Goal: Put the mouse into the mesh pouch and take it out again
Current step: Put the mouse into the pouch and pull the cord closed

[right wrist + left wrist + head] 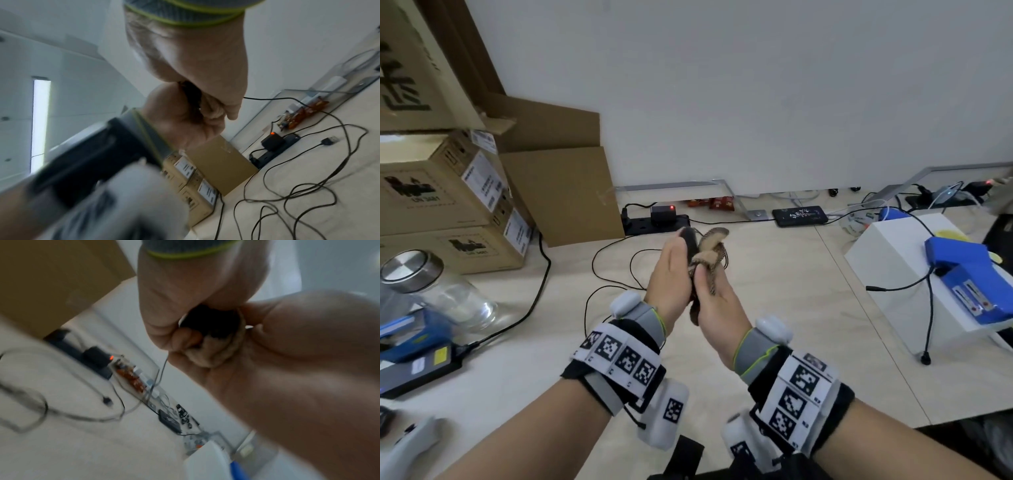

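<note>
Both hands are held together above the light table [774, 291]. My left hand [674, 267] grips a black mouse [689, 242], whose top pokes out above the fingers. My right hand [714, 298] pinches a tan and brown mesh pouch [710, 251] right beside the mouse, with the pouch mouth up. In the left wrist view the left hand [185, 305] curls round the dark mouse [209, 319], and the pouch [216, 353] lies in the right palm [298, 353]. In the right wrist view the right fingers [213, 110] curl over the pouch. How far the mouse sits inside the pouch is hidden.
Cardboard boxes [448, 192] are stacked at the left, with a glass jar [438, 291] in front of them. A power strip [654, 222] and loose black cables [613, 274] lie beyond the hands. A white box [900, 274] with a blue device [969, 270] stands at the right.
</note>
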### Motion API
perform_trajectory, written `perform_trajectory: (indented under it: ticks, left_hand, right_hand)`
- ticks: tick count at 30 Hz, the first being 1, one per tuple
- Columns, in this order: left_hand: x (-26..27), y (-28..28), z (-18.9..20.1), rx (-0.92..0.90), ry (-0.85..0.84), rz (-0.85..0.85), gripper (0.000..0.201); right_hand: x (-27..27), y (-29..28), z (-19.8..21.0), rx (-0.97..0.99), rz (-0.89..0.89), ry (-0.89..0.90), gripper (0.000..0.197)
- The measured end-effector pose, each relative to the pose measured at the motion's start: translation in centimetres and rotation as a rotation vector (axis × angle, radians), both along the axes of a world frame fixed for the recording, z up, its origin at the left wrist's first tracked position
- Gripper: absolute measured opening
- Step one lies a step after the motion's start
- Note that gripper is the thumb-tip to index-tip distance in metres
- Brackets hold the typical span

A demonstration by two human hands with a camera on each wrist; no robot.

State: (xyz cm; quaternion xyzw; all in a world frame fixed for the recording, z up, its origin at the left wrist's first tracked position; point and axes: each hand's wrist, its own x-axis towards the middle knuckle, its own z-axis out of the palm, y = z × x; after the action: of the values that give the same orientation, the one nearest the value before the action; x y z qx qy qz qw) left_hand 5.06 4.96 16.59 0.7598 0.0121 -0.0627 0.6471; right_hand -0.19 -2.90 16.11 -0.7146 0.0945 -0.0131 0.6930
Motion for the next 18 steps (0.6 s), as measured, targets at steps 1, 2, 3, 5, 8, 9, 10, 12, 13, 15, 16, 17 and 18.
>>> perform_trajectory:
  ticks: [1, 2, 3, 5, 8, 9, 10, 12, 13, 15, 16, 17, 18]
  left_hand:
    - [0.4, 0.0, 0.1, -0.040, 0.019, 0.060, 0.045]
    - [0.6, 0.0, 0.2, -0.063, 0.026, 0.102, 0.045]
    - [0.5, 0.0, 0.3, -0.065, 0.020, 0.122, 0.043]
    - [0.0, -0.5, 0.4, -0.028, 0.005, 0.117, 0.034]
    - [-1.3, -1.0, 0.6, 0.041, 0.002, -0.048, 0.030]
    - [-1.7, -1.0, 0.7, 0.051, 0.016, -0.133, 0.031]
    - [-2.0, -1.1, 1.0, 0.052, 0.033, -0.202, 0.032]
    - [-1.9, -1.0, 1.3, 0.060, 0.042, -0.237, 0.034]
    - [-1.6, -1.0, 1.2, 0.049, 0.041, -0.201, 0.035]
    - [-0.7, -0.8, 0.8, -0.001, 0.015, -0.087, 0.036]
    - [-0.2, -0.6, 0.4, 0.026, -0.035, -0.053, 0.032]
    - [-0.1, -0.4, 0.4, 0.091, -0.102, -0.048, 0.024]
    - [-0.1, -0.2, 0.3, 0.146, -0.157, -0.071, 0.020]
  right_hand:
    - [-0.5, 0.4, -0.1, -0.029, 0.015, -0.013, 0.039]
    - [-0.9, 0.7, -0.1, -0.060, 0.033, -0.033, 0.039]
    - [-1.0, 0.9, -0.2, -0.078, 0.036, -0.053, 0.041]
    - [-0.8, 0.9, -0.1, -0.085, 0.015, -0.101, 0.049]
    - [0.8, -0.3, 0.0, -0.064, -0.078, -0.064, 0.038]
    - [1.3, -0.9, 0.0, -0.057, -0.103, -0.022, 0.035]
    - [1.6, -1.4, 0.3, -0.038, -0.122, 0.013, 0.034]
    - [1.7, -1.9, 0.5, 0.000, -0.133, 0.019, 0.031]
    - [1.4, -1.7, 0.5, -0.002, -0.119, -0.006, 0.029]
    - [0.2, -0.5, 0.3, -0.048, -0.053, -0.097, 0.030]
    - [-0.4, 0.1, 0.1, -0.077, -0.014, -0.140, 0.033]
    - [-0.9, 0.5, -0.1, -0.089, 0.016, -0.174, 0.038]
    - [-1.0, 0.6, 0.0, -0.099, 0.027, -0.188, 0.041]
